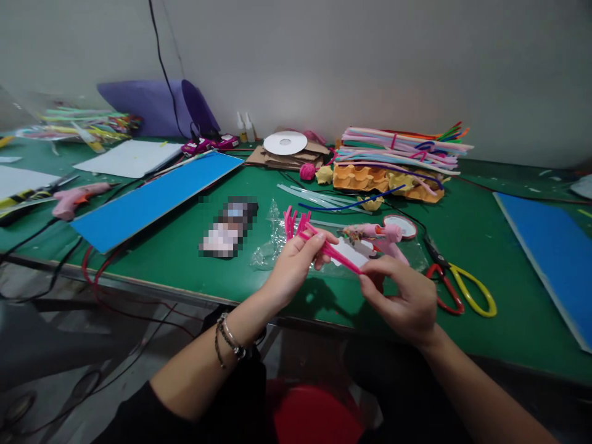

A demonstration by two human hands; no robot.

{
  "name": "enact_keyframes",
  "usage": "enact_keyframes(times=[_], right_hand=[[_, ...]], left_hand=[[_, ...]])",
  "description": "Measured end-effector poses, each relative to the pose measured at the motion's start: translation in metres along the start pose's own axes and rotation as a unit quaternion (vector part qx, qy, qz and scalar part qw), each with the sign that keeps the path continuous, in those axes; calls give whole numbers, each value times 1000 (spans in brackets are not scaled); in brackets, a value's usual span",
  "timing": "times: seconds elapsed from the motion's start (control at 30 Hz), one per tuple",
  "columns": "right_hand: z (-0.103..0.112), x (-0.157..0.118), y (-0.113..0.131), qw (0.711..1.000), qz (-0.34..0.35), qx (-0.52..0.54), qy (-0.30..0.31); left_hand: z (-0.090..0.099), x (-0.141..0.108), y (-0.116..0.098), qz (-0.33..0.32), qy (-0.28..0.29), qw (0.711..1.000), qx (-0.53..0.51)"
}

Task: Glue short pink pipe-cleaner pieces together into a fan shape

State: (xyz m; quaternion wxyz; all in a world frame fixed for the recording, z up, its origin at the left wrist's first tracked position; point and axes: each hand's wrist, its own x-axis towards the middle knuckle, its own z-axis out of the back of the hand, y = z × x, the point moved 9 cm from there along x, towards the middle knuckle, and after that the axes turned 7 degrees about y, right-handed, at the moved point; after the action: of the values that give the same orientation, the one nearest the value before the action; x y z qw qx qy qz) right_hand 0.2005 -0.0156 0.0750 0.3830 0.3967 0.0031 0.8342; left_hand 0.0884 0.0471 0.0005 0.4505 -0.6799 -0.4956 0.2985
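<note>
Left hand [303, 251]: gripped the pink stems [341, 256] at mid-length.
Right hand [404, 293]: pinched their lower end.
Scissors [444, 265]: lay near the glue gun [392, 233].

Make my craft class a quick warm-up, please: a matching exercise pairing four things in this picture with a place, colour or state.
1. pink strips
2. scissors
3. white disc
4. purple sheet

A. on brown cardboard
B. curled over, near the wall
C. held by the left hand and right hand
D. partly red, partly yellow

Pairs: 1-C, 2-D, 3-A, 4-B
</note>
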Motion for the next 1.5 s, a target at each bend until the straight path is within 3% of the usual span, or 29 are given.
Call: enact_keyframes(times=[0.4,1.27,1.5], right_hand=[[-10,4,-1,999,-14,10,34],[-10,1,1,999,0,-18,51],[-11,2,8,998,32,-11,53]], left_hand=[[5,-2,-4,9,-21,997,67],[5,1,-1,6,-24,998,62],[4,1,-2,-6,-20,998,63]])
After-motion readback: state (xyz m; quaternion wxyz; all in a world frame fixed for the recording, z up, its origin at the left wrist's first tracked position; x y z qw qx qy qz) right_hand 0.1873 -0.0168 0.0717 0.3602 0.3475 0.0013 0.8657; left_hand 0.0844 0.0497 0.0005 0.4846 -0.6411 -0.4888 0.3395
